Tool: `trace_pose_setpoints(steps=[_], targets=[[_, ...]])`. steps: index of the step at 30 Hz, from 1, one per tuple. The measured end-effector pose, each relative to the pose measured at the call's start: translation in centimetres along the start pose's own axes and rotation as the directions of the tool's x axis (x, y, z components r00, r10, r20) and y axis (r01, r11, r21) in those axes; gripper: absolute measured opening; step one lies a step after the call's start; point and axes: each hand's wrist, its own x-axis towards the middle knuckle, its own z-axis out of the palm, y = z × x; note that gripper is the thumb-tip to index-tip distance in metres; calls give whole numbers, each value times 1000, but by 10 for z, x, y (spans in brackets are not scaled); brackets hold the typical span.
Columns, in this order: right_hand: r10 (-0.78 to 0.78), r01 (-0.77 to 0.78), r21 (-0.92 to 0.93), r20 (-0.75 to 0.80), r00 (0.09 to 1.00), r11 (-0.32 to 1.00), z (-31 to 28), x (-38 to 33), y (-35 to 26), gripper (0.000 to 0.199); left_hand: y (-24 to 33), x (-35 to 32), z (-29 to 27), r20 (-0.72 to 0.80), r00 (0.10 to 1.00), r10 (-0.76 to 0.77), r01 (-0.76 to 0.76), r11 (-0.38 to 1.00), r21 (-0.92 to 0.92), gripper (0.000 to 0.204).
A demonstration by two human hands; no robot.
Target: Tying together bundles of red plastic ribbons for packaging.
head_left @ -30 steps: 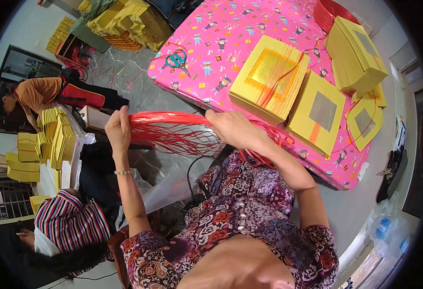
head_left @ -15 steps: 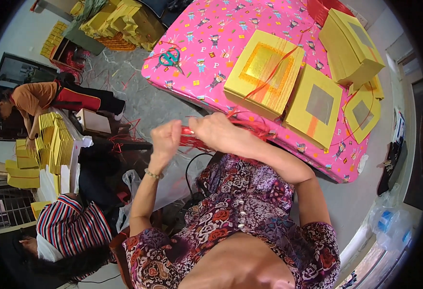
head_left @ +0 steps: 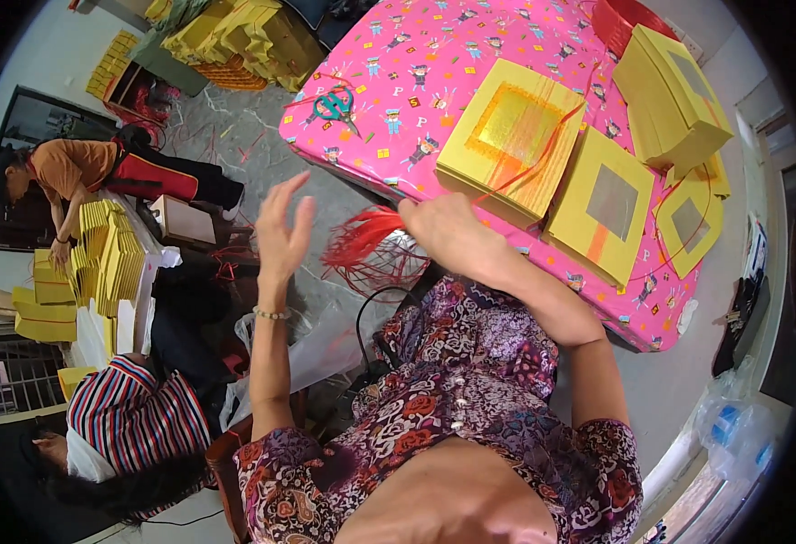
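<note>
My right hand (head_left: 452, 238) is closed round one end of a bundle of thin red strings (head_left: 369, 243), near the front edge of the table. The loose ends fan out to the left of the fist. My left hand (head_left: 282, 234) is raised apart from the bundle, fingers stretched out, with nothing in it. Just beyond the right hand, a stack of yellow paper pieces (head_left: 470, 168) with a gold square on top lies on the table, and a red string runs across it. Beside it is a second yellow stack (head_left: 588, 213) with a grey square.
The table has a pink patterned cover (head_left: 398, 127); teal-handled scissors (head_left: 336, 107) lie on it. More yellow stacks (head_left: 674, 100) and a red basket (head_left: 625, 25) are at the far right. Two co-workers (head_left: 76, 168) are at the left beside yellow bundles (head_left: 107, 258).
My left hand has let go of the red bundle and moved left and up, its fingers opening. My right hand keeps hold and has moved slightly right; the strands now hang spread out.
</note>
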Motion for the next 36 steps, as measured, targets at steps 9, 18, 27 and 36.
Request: trace_pose_setpoints(steps=[9,18,27,36], targets=[[-100,100,0,-25,995,995,-2,-1,-14,20,38,1,35,757,625,188,302,837,-457,39],[123,-111,106,-118,985,988,-28,-18,30,34,23,2,25,669,739,77,174,938,-300,34],[311,-32,573,-397,863,819,-11,10,8,25,46,-10,61,378,889,-259,458,522,-720,30],[464,136,853,-400,790,504,22,32,-21,35,63,-7,97,211,944,-252,313,491,-813,38]])
